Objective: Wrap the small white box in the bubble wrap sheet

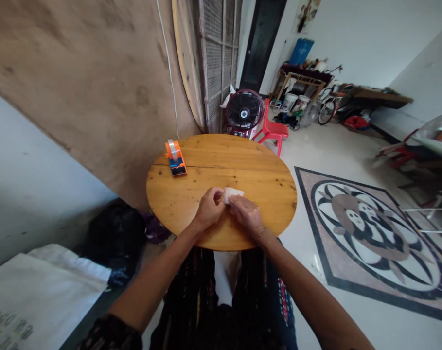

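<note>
Over the near half of the round wooden table (191, 194), both hands meet at a small, whitish, thin piece (234, 192), perhaps plastic film or paper; its exact kind I cannot make out. My left hand (210, 208) pinches its left end, with thumb and fingers closed. My right hand (247, 213) is closed on its right lower side, fingers pressed together. Part of the piece is hidden behind the fingers. An orange tape dispenser (176, 158) with a roll of clear tape stands at the table's far left, apart from both hands.
Beyond the table are a fan (244, 111) and a red plastic chair (274, 130). A brown board (97, 87) leans along the left wall. Black bags (114, 233) and a white printed sack (34, 296) lie at the left. A panda floor design (374, 228) is on the right.
</note>
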The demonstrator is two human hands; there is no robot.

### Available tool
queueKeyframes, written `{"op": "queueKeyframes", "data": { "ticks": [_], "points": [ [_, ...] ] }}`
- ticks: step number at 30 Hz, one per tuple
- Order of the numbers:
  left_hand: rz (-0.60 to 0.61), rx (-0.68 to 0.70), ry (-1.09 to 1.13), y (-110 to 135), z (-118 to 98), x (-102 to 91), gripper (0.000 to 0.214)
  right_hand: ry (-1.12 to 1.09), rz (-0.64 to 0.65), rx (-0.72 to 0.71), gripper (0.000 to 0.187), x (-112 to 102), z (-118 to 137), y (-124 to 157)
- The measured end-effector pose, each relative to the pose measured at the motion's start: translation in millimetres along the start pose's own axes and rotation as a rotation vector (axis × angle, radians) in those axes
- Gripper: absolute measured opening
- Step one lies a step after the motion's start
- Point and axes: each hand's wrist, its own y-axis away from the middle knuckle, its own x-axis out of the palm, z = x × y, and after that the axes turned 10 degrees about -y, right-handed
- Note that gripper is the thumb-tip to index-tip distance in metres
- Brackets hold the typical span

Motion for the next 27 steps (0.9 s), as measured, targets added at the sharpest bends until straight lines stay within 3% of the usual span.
{"op": "queueKeyframes", "data": {
  "ticks": [4,6,13,20,27],
  "points": [
    [0.171,0.329,-0.243,-6,13,-15.3,0.066,-0.020,0.055,-0.063,0.036,0,-6,7],
    [0.268,0.466,-0.359,-13,18,-20.1,0.073,-0.033,0.078,-0.091,0.039,-1,-8,11],
    [0.433,0.762,-0.384,-42,24,-17.6,0.052,-0.073,0.096,-0.064,0.043,-4,-7,14],
    [0.484,0.764,-0.287,-52,28,-4.5,0.049,-0.110,0.077,-0.029,0.045,-3,-11,15],
    [0.451,0.559,-0.140,-47,15,-0.5,0.046,-0.222,-0.003,0.023,0.041,-7,-8,11]
  ]
}}
